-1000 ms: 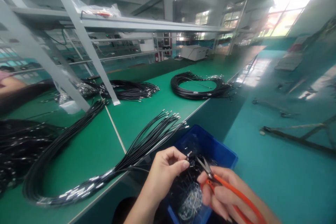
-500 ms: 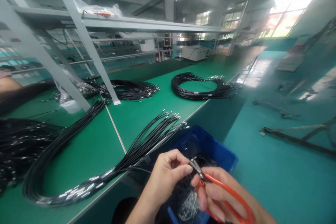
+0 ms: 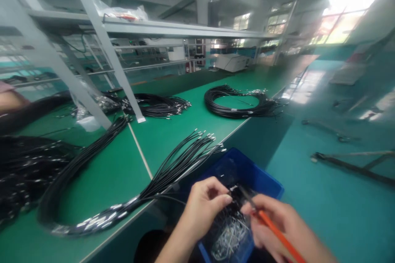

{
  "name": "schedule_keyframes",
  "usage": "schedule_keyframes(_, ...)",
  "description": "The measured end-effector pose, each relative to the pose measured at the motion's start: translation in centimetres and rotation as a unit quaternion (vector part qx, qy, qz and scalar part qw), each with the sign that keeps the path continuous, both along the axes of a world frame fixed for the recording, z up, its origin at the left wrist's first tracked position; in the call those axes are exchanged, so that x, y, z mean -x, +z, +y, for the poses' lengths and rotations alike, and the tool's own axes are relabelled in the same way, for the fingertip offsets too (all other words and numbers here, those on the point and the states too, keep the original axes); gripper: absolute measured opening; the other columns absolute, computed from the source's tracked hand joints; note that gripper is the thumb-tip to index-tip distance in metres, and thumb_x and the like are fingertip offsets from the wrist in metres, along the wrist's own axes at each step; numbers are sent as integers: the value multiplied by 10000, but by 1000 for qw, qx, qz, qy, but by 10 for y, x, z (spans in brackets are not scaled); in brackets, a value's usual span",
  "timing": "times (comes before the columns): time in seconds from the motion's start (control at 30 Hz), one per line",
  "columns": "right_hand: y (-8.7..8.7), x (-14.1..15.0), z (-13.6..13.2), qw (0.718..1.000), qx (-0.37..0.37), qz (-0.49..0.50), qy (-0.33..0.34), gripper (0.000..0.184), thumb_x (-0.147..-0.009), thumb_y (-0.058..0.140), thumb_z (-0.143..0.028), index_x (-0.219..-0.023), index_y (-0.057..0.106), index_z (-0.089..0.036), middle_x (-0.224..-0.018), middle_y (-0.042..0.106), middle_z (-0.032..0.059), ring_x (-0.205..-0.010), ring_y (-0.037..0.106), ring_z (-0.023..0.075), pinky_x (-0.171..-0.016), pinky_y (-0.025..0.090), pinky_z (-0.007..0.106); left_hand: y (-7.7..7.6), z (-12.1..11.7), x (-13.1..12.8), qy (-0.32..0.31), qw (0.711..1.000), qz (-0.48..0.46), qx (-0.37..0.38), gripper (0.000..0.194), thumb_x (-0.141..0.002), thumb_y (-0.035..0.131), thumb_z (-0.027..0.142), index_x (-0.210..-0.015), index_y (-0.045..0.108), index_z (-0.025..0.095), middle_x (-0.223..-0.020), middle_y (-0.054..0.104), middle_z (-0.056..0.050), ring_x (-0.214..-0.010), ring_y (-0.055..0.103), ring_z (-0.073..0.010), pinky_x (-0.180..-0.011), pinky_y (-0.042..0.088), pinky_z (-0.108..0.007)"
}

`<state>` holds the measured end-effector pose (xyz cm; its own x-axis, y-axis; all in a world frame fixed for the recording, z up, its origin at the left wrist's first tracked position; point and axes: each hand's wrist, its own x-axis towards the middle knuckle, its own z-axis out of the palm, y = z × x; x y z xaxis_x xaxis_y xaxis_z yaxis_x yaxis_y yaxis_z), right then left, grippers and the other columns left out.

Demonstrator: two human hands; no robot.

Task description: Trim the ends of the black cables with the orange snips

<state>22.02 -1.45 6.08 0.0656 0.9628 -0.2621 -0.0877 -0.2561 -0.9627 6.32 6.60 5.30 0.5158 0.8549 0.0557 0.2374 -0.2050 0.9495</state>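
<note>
My left hand [image 3: 206, 205] is closed, thumb and forefinger pinching the end of a black cable [image 3: 173, 198]. The cable runs back behind the wrist to a looped bundle of black cables [image 3: 166, 164] with silvery tips, bound with shiny wrap, at the bench edge. My right hand [image 3: 274, 222] is wrapped round orange-handled scissors [image 3: 271, 228], their blades blurred and a little right of the left fingertips. Below both hands stands a blue bin [image 3: 262, 176] holding clear and whitish scraps [image 3: 230, 236].
The green bench [image 3: 173, 131] carries another cable coil [image 3: 234, 111], a farther bundle [image 3: 160, 107] and a dark cable pile [image 3: 27, 172] at left. Grey rack posts [image 3: 108, 49] rise from it. Another person's arm [image 3: 12, 100] shows at far left. A wheeled stand [image 3: 348, 168] is on the floor at right.
My right hand and the scissors have drawn back to the right, away from the left fingertips. The left hand keeps its pinch, and more scraps in the bin are visible.
</note>
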Motion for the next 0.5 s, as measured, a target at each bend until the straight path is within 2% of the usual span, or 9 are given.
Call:
schedule_keyframes(0.03, -1, -3, -1, 999, -23, -9, -37, 239, -633, 712, -293, -841, 638, -200, -516, 631, -10, -289, 399, 50, -301, 303, 152, -7, -7, -5, -3, 995, 72, -76, 31, -748, 592, 166, -719, 600, 176, -665, 629, -2, -589, 550, -129, -521, 377, -205)
schedule_keyframes(0.07, -4, -7, -1, 996, -42, -31, -74, 275, -636, 721, -337, -871, 647, -214, -564, 652, 6, -349, 483, 90, -336, 369, 179, -15, -14, -10, -11, 988, 110, -106, 48, -700, 633, 145, -699, 623, 192, -688, 656, -4, -614, 576, -147, -527, 379, -213)
schedule_keyframes(0.13, -12, -11, 5, 988, -69, -93, -106, 378, -590, 760, -378, -922, 652, -235, -746, 710, 59, -664, 659, 225, -560, 521, 272, -27, -26, -16, -54, 970, 180, -153, 134, -575, 738, 160, -563, 625, 232, -577, 637, 29, -530, 563, -151, -462, 335, -220)
schedule_keyframes(0.2, -24, -8, 17, 978, -79, -153, -117, 422, -595, 745, -418, -970, 639, -254, -866, 716, 76, -834, 656, 285, -712, 524, 351, -31, -30, -13, -46, 955, 228, -182, 173, -500, 794, 217, -534, 629, 259, -526, 607, 45, -487, 541, -145, -427, 310, -225)
schedule_keyframes(0.23, -30, -3, 23, 974, -79, -181, -107, 416, -609, 730, -425, -978, 636, -257, -882, 713, 80, -851, 649, 299, -746, 512, 385, -30, -28, -7, -18, 947, 253, -199, 147, -534, 781, 242, -570, 640, 267, -552, 610, 40, -509, 545, -148, -442, 325, -229)
schedule_keyframes(0.3, -41, 9, 35, 965, -92, -232, -84, 367, -636, 703, -416, -963, 643, -261, -870, 702, 77, -808, 640, 305, -749, 490, 436, -21, -17, 12, 72, 922, 301, -232, 26, -710, 654, 231, -710, 653, 257, -693, 635, 3, -641, 571, -171, -558, 387, -253)
schedule_keyframes(0.37, -46, 22, 45, 963, -115, -230, -77, 314, -626, 716, -384, -908, 665, -258, -844, 691, 69, -758, 627, 299, -740, 473, 461, -11, 1, 35, 162, 892, 339, -252, 161, -832, 478, 159, -803, 627, 212, -811, 618, -59, -779, 555, -216, -684, 394, -321)
schedule_keyframes(0.43, -48, 29, 53, 975, -116, -164, -91, 295, -607, 743, -357, -870, 676, -240, -820, 692, 64, -750, 627, 292, -749, 468, 463, -5, 20, 54, 208, 868, 366, -265, 127, -800, 494, 124, -806, 601, 191, -856, 592, -88, -851, 522, -258, -739, 376, -372)
schedule_keyframes(0.5, -46, 27, 58, 981, -111, -96, -129, 320, -618, 749, -354, -890, 659, -212, -817, 697, 65, -789, 636, 281, -778, 468, 442, -4, 34, 67, 221, 857, 380, -271, 103, -759, 525, 107, -754, 581, 193, -836, 577, -83, -867, 510, -272, -755, 367, -386)
